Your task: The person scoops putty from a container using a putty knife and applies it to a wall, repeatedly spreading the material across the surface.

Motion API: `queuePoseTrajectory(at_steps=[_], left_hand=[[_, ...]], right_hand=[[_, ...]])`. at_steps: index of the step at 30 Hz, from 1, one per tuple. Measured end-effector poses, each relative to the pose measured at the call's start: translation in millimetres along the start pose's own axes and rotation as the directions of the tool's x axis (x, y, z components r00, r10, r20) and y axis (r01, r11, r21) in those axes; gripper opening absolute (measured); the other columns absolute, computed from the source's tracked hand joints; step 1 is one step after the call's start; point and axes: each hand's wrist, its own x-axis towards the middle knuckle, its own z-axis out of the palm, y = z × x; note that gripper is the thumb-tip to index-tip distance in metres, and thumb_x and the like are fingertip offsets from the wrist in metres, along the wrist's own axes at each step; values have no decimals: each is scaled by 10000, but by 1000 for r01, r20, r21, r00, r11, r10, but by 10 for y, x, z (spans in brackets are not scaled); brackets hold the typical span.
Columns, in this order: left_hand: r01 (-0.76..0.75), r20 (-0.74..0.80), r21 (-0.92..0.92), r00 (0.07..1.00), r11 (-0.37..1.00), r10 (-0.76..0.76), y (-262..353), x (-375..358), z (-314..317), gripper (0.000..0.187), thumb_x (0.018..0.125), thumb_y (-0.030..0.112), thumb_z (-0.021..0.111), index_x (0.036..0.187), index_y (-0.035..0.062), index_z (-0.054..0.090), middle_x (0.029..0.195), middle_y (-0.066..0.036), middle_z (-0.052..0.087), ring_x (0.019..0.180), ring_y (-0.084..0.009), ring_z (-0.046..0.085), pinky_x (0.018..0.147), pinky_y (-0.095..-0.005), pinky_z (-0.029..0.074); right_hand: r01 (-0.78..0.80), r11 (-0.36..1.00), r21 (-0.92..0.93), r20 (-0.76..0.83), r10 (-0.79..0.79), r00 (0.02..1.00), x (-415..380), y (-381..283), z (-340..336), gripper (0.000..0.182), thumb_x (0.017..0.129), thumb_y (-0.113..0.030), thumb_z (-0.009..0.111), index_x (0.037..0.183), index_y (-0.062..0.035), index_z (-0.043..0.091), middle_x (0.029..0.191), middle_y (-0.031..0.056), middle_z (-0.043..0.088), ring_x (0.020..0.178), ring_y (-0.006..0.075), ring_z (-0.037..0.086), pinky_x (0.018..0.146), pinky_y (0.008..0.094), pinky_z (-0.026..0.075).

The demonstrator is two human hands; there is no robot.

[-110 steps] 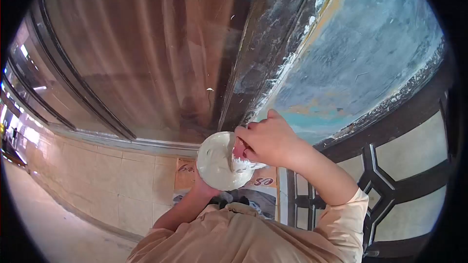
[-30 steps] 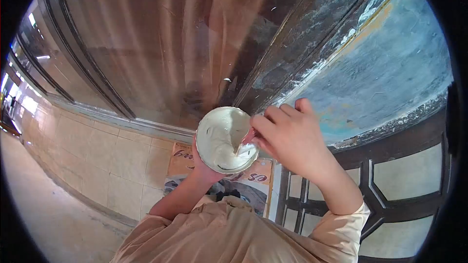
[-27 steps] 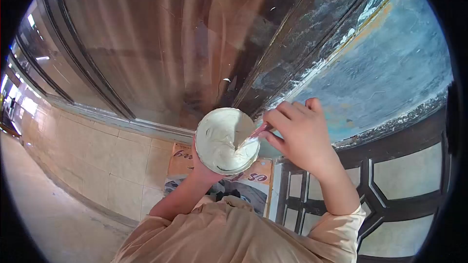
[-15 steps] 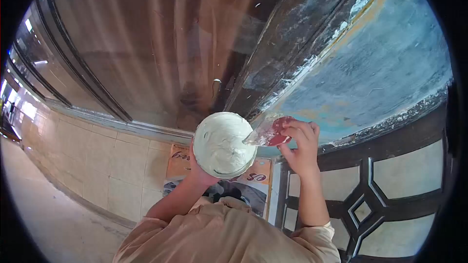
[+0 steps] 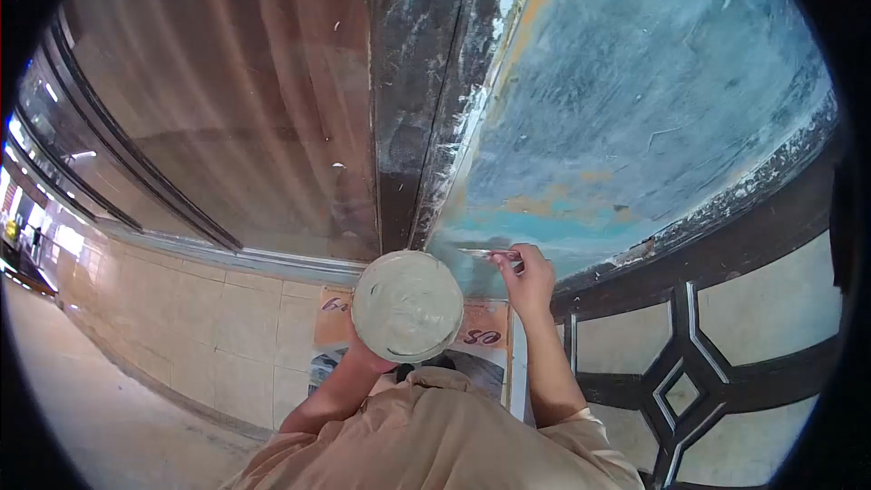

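At the far left, floor tiles [image 5: 195, 308] run below a brown glass pane [image 5: 209, 118]. The left hand [image 5: 370, 356] holds the tub [image 5: 407, 359] from its lower-left side, fingers mostly hidden beneath. Off-white paste [image 5: 408, 301] fills the tub close to its rim, its surface swirled, with dark marks near the upper-right and lower-left edges. Printed sheeting [image 5: 490, 336] lies below. Beyond the tub's upper-right edge and apart from it, the right hand [image 5: 526, 274] pinches a scraper [image 5: 475, 253], seen nearly edge-on before the blue wall [image 5: 635, 127]; contact with the wall cannot be told.
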Motion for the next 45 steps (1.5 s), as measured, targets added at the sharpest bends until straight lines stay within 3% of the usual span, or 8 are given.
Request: queuePoseTrajectory(at_steps=[4,9,12,16,22,30,38,45], left_hand=[[-41,-126,300,989,953,82,-41,-64,66,844,927,726,308,1557,166,263,1577,-108,333,1411,-347,392,1129,-577,363],[-111,-290,-59,953,992,89,27,-135,74,753,960,656,304,1504,141,384,1503,-123,449,1354,-350,467,1103,-556,401],[-181,-400,8,901,983,169,35,-221,31,720,970,618,319,1475,117,430,1471,-125,489,1328,-351,495,1094,-548,413],[-232,-332,66,912,971,241,46,-334,-31,711,975,596,328,1481,106,418,1479,-128,480,1327,-353,496,1093,-554,411],[-201,-312,47,928,978,205,196,-369,-71,735,966,620,343,1505,123,385,1502,-133,452,1348,-362,471,1113,-559,388],[-191,-330,-21,928,981,174,365,-437,-141,743,959,649,338,1515,158,368,1529,-101,418,1381,-358,430,1128,-571,369],[-139,-273,52,951,989,148,535,-512,-158,737,950,658,351,1510,179,381,1524,-85,430,1377,-352,437,1114,-572,384],[-116,-346,212,920,970,185,696,-618,-186,760,936,686,340,1510,190,384,1526,-80,429,1375,-347,439,1117,-570,381]], right_hand=[[45,998,-50,-12,-45,999,98,127,112,251,824,-292,770,933,-100,652,865,52,672,674,238,631,714,395,410],[155,973,-173,-34,-164,986,421,-38,117,232,846,-313,736,906,-113,635,866,49,678,734,261,629,703,399,400],[213,962,-169,-6,-217,976,455,-102,225,227,844,-311,736,904,-116,636,852,48,679,740,263,629,708,399,401],[202,956,-214,-7,-208,978,492,-109,336,232,838,-314,740,903,-117,637,839,46,681,736,264,629,713,397,402],[187,967,-175,-281,-231,931,538,-307,41,220,835,-303,755,904,-117,660,833,42,687,727,244,630,732,388,384],[208,942,-262,-99,-241,965,438,-162,358,216,850,-320,732,878,-125,641,822,25,686,714,238,623,727,393,377],[79,972,-221,-291,-143,946,502,-467,-53,218,864,-333,723,918,-128,671,878,19,694,751,219,632,772,392,340],[104,964,-244,-141,-141,980,324,-321,249,239,856,-349,728,924,-131,657,872,28,689,768,234,632,787,410,344]])
